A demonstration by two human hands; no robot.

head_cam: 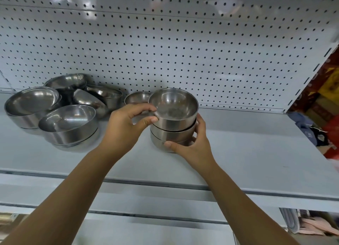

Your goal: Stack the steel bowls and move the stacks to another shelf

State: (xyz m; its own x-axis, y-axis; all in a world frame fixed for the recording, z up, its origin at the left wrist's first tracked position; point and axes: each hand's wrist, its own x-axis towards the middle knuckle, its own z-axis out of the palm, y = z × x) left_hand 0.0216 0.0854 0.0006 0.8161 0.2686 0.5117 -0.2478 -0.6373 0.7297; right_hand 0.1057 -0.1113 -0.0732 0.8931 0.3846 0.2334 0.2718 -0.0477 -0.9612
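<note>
Grey shelf [247, 153], pegboard [183, 52] behind. At centre frame I've got a stack [174, 133] of three small steel bowls. My left hand [122, 127] pinches the top bowl [174, 105] at its rim, and my right hand [194, 145] curls round the lower two. One small bowl [136, 97] sits just behind. Five larger bowls [67, 122] crowd the left, one tipped.

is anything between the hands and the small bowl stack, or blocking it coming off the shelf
Nothing visible. The left hand pinches the top bowl at its rim and the right hand grips the stack low down. A single small bowl sits just behind it, larger bowls further left; the shelf in front is bare.
</note>
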